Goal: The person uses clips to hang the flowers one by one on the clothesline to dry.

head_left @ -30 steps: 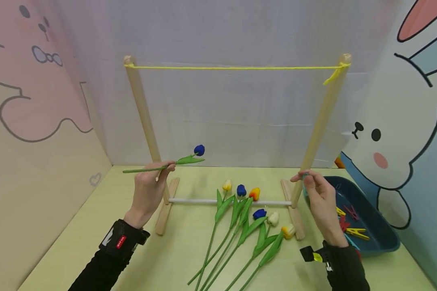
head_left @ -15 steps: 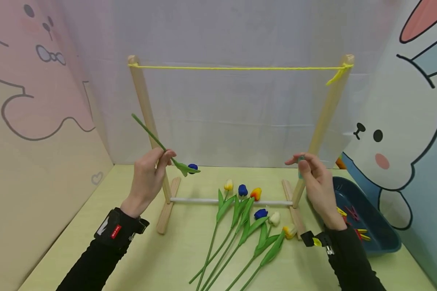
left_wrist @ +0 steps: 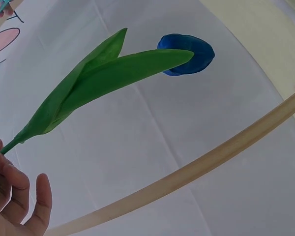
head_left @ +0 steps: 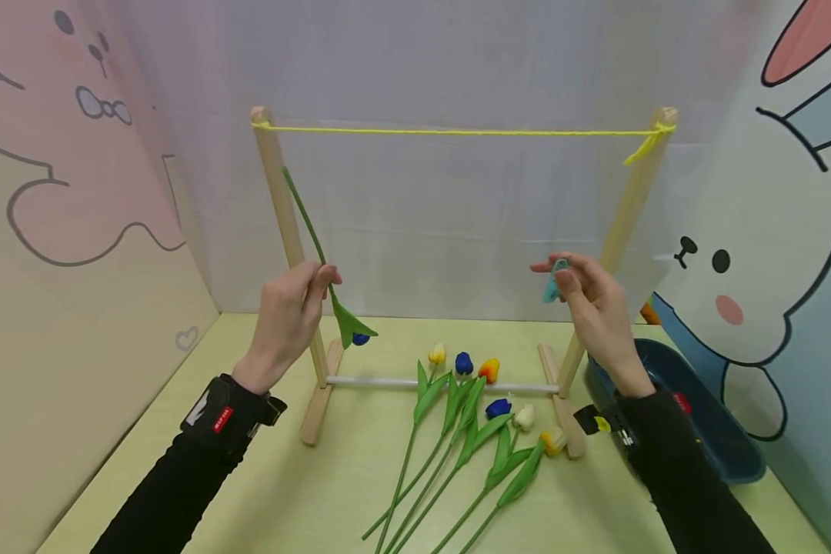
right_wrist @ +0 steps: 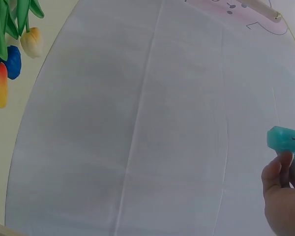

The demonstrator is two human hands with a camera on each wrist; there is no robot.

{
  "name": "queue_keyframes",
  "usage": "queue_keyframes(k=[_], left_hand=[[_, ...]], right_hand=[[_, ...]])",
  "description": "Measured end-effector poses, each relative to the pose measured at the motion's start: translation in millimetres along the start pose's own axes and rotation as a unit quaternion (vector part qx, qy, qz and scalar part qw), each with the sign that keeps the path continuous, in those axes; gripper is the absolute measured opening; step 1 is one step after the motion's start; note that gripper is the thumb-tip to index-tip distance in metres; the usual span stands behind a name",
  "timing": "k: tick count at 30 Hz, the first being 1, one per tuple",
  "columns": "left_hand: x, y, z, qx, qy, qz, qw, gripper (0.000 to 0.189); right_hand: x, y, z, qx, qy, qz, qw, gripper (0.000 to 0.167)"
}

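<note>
In the head view my left hand [head_left: 294, 312] pinches the stem of an artificial blue tulip [head_left: 352, 323]. Its flower head points down and the stem end slants up to the left. The left wrist view shows the blue bloom [left_wrist: 199, 56] beyond its green leaves. My right hand [head_left: 595, 308] pinches a teal clothespin [head_left: 555, 282] between thumb and fingers, in front of the right post; the clothespin [right_wrist: 282, 138] also shows at the right edge of the right wrist view. Above both hands a yellow string [head_left: 450, 131] runs taut between two wooden posts.
Several artificial tulips [head_left: 464, 431] in yellow, blue, orange and white lie on the table. A white rod [head_left: 374, 382] joins the posts low down. At the right stands a dark blue basin [head_left: 727, 431], partly hidden by my right sleeve. A pale curtain [head_left: 443, 231] hangs behind.
The blue tulip has turned from nearly level to head down, stem end up. My left hand has risen slightly. My right hand has moved up and left with the clothespin, away from the basin.
</note>
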State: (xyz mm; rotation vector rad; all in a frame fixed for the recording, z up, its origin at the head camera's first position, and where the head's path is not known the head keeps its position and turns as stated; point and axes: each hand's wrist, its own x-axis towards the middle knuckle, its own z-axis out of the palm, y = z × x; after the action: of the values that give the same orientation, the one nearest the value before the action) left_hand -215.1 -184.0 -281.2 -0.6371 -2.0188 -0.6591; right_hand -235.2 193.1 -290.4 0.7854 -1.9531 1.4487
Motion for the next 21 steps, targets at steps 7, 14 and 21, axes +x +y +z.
queue_keyframes(k=[7,14,21], left_hand=[[12.8,3.6,-1.9,-0.001,-0.013,-0.017,0.9998,0.023],[24.4,5.1,-2.9,-0.006,-0.022,-0.045,0.9987,0.026],[34.2,3.9,-4.3,-0.017,-0.027,-0.071,0.9970,0.031]], right_hand=[[21.8,-7.3,2.9,0.000,-0.007,-0.041,0.9992,0.025],[42.5,-23.4,14.5,0.000,-0.016,-0.087,0.9960,0.033],[61.8,-43.5,26.7,0.016,-0.050,-0.142,0.9885,0.051]])
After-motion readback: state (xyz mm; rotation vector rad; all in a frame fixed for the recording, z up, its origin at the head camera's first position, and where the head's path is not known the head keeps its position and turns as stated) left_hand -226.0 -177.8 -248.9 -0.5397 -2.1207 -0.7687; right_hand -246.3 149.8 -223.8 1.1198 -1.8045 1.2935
